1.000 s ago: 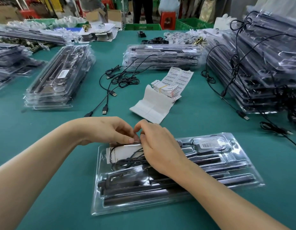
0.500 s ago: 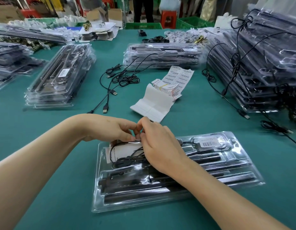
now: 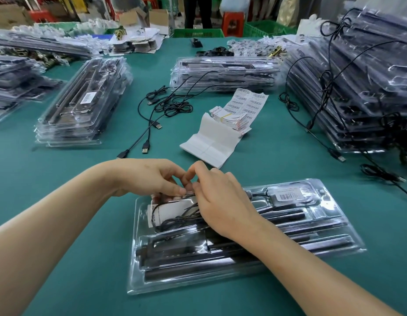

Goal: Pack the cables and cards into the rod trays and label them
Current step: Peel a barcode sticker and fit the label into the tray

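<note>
clear plastic lies under your fingertips: the thumbs and forefingers of your left hand and right hand curl in and meet tip to tip, pinching the black cable where it loops over the white card. both sit in the far-left pocket of the rod tray. the tray rests flat on the green table close to you, long axis left to right, right end angled slightly away, dark rods lying along it. a barcode label sits at its far-right corner.
</note>
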A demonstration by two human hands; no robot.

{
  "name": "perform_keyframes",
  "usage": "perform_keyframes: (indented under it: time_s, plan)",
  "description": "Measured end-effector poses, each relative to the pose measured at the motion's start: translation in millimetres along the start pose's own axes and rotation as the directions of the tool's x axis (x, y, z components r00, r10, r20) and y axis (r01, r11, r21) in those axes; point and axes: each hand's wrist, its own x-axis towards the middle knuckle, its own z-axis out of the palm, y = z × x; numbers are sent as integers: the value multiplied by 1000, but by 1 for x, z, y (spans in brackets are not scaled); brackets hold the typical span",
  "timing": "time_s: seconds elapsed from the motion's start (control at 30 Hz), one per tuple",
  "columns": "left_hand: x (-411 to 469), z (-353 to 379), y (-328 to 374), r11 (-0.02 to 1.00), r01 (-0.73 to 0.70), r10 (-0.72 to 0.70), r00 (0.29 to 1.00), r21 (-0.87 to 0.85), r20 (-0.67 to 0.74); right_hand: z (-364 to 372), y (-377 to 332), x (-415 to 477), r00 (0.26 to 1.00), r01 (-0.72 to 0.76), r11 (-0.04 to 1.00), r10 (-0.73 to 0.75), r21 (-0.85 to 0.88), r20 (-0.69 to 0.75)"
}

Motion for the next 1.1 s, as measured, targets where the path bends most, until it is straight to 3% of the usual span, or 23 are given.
perform_keyframes:
  time_s: [0.23,0.47,0.63,0.83,0.9,1.1]
  plan:
    - [-7,1,-2,992,-4,4,1000,-128,2,3,4,1,1000,23,1000,-23,7,1]
    - [-12,12,-1,992,83,-99,977,-93,-188,2,7,1,999,49,999,-50,5,12]
    - [-17,24,-6,993,61,-91,946,-103,-310,3,7,1,998,64,998,-63,-20,10]
    - [-30,43,-26,988,-48,-47,816,-149,-576,4,9,1,998,63,998,-62,-28,23]
    - [-37,48,-31,980,-86,-37,808,-181,-587,5,11,1,998,50,999,-50,-3,33]
    - [-44,51,-37,996,-54,-1,769,-67,-639,6,12,1,996,49,999,-48,-11,70]
